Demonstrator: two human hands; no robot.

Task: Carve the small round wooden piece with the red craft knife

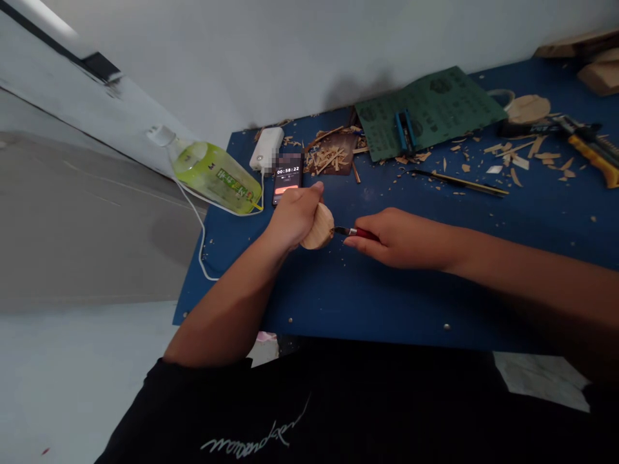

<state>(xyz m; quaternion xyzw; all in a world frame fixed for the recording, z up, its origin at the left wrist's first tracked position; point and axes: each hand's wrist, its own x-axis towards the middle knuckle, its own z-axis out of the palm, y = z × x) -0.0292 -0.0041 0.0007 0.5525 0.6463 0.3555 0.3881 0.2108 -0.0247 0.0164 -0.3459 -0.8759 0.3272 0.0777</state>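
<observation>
My left hand (294,218) is closed around a pale, rounded wood block (319,228) above the blue table. In my right hand (389,237) is a carving knife (365,233) with a dark red handle and a metal collar. Its short blade points left and meets the right edge of the block. My left fingers are partly hidden behind the wood. Just beyond my left hand lies a phone (289,177) with a running timer on its screen.
A bottle of yellow-green liquid (217,177) and a white power bank (267,148) with a cable stand left. Wood shavings (331,158), green sandpaper (435,109), a blue tool (405,132), a thin black-and-gold stick (461,183), a wood disc (529,108) and a yellow-handled tool (592,154) lie behind.
</observation>
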